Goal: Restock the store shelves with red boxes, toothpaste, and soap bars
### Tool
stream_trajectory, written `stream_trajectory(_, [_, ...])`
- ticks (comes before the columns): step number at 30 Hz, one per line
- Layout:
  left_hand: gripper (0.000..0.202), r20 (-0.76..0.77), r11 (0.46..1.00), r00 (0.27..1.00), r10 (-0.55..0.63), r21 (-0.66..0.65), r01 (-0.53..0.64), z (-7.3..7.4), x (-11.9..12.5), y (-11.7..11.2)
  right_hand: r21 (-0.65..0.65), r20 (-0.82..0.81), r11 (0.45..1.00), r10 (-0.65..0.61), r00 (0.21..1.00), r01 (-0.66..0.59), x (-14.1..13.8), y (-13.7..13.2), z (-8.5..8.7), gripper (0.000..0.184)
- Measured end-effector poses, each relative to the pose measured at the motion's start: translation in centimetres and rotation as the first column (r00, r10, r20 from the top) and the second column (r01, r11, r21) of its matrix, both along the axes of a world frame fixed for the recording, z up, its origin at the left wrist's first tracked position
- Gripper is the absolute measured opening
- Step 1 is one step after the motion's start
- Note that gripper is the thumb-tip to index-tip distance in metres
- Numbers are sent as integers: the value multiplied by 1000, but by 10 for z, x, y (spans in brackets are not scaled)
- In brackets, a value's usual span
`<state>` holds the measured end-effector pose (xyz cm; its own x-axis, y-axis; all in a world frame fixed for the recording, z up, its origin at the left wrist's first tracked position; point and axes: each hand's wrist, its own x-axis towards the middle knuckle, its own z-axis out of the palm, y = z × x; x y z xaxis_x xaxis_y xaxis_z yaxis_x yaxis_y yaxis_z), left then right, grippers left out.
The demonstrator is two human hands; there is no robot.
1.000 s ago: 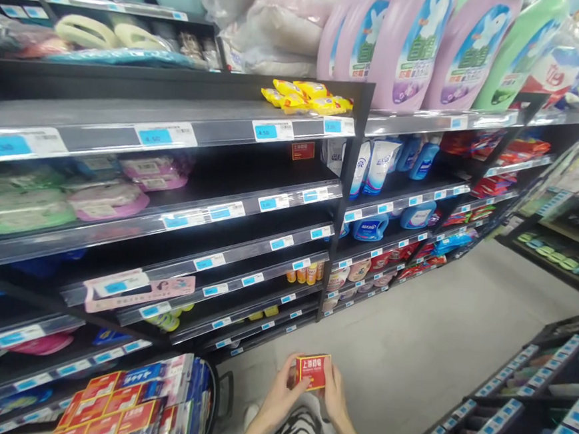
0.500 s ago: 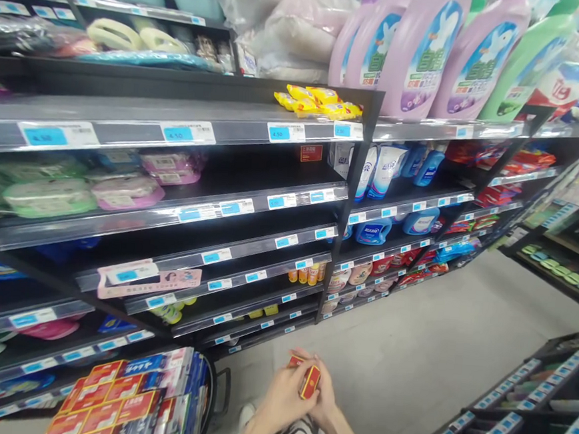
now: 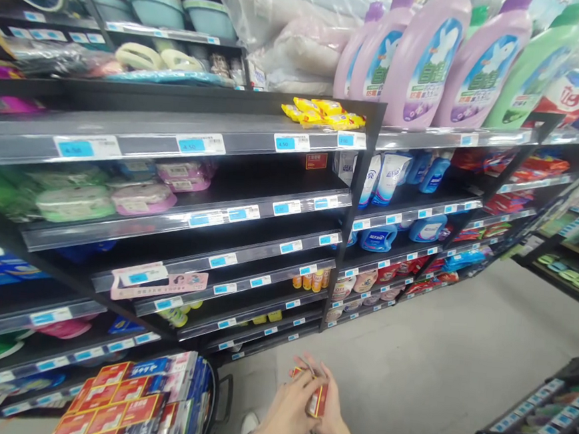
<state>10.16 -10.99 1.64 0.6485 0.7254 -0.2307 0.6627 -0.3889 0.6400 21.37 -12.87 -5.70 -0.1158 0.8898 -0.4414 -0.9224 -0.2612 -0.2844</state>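
Low in the picture, my left hand and my right hand are together in front of my body, closed around a small red box with gold edges. Fingers of my left hand lie across the top of it, while my right hand wraps its far right side. Another bit of red and gold shows between the fingers at the upper left; whether it is a second box I cannot tell. Left of my hands, a black-rimmed basket holds stacked red boxes and blue and pink-white boxes.
Dark shelves with price tags run along the front. A lone red box stands on the second shelf, below yellow packets. Large lilac bottles stand on top. Grey floor lies right of my hands; another rack is lower right.
My left fingers have moved across the red box and now hide more of it. The view has shifted slightly, so the shelves and basket appear a little lower and farther right.
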Motion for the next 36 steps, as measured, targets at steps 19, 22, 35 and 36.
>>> stream_trajectory(19, [68,578,956,764,287,-229,-185,30,-17,41,169,316,970,-221,923,175,34,-13,13,67])
stream_trajectory(22, [60,580,951,763,285,-268,-151,27,-25,43,215,440,967,-222,870,138,44,-18,16,80])
stream_trajectory(35, [52,280,862,852,442,-395,-318,8,-20,37,-86,616,955,274,739,-283,51,-13,11,66])
stream_trajectory(36, [51,267,867,860,434,-383,-319,7,-22,37,-95,607,954,282,743,-285,49,-13,11,65])
